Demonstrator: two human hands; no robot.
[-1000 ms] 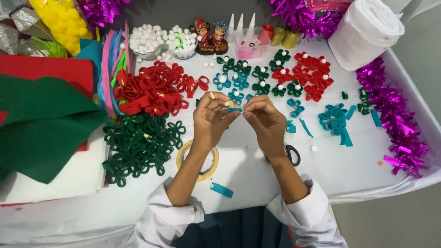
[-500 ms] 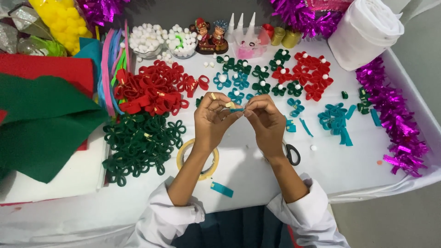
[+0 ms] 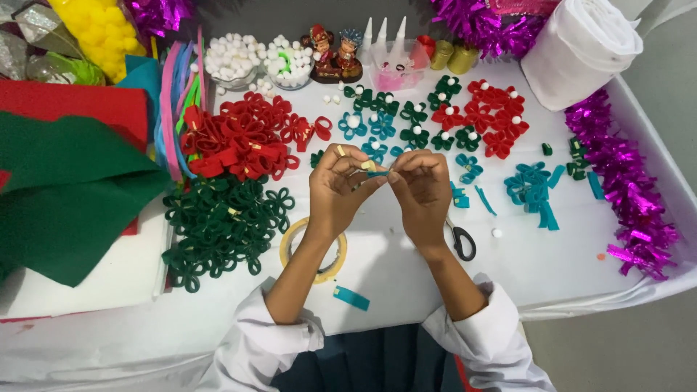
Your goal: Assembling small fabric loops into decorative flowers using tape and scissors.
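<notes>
White-covered bench (image 3: 552, 268) carries a green felt loop pile (image 3: 218, 225) at nine o'clock; left hand (image 3: 337, 190) and right hand (image 3: 421, 190) pinch a small teal felt strip (image 3: 377, 173), barely shifted since earlier; folding continues.

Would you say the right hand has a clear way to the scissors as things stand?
Probably yes: the scissors lie just beside the right hand, nothing between, though both hands pinch a small teal strip.
</notes>
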